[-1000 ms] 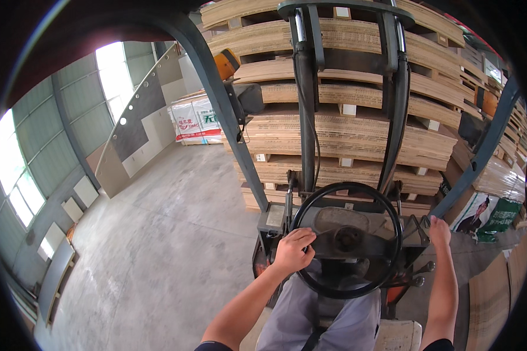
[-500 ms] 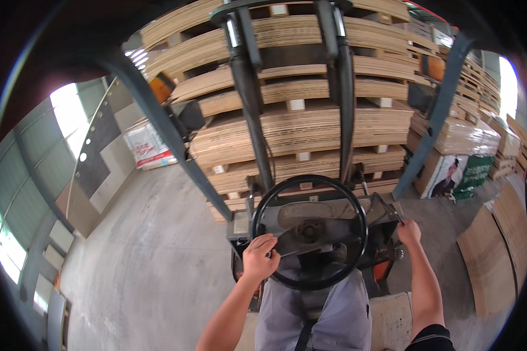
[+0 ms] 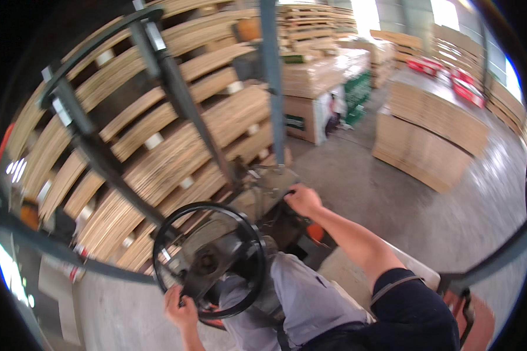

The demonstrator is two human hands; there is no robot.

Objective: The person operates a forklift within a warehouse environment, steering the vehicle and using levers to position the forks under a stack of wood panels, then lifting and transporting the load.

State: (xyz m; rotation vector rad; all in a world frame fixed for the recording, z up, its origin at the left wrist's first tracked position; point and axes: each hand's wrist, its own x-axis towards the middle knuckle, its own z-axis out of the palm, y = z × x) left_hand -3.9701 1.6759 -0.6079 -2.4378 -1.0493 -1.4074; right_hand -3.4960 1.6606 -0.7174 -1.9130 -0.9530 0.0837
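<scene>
I sit at the controls of a forklift. My left hand [image 3: 181, 307] is closed round a small black knob at the lower left of the black steering wheel [image 3: 262, 257]. To the right of the wheel, my right hand [image 3: 303, 200] is closed on a control lever [image 3: 288, 193], most of whose handle is hidden by the fingers. Ahead stands the dark lift mast [image 3: 178, 93]. Just beyond it rises a tall stack of wooden boards [image 3: 205, 140], its layers parted by spacer blocks.
A blue-grey cab post [image 3: 270, 82] stands ahead on the right. Past it are a wrapped pallet load [image 3: 328, 70] and a stack of brown boards [image 3: 421, 140] with red and white packages [image 3: 465, 88] nearby. Grey concrete floor [image 3: 357, 187] lies between them and the truck.
My view has swung to the right, so the mast and boards sit further left and tilted. My left hand has moved down along the wheel; my right hand stays at the lever.
</scene>
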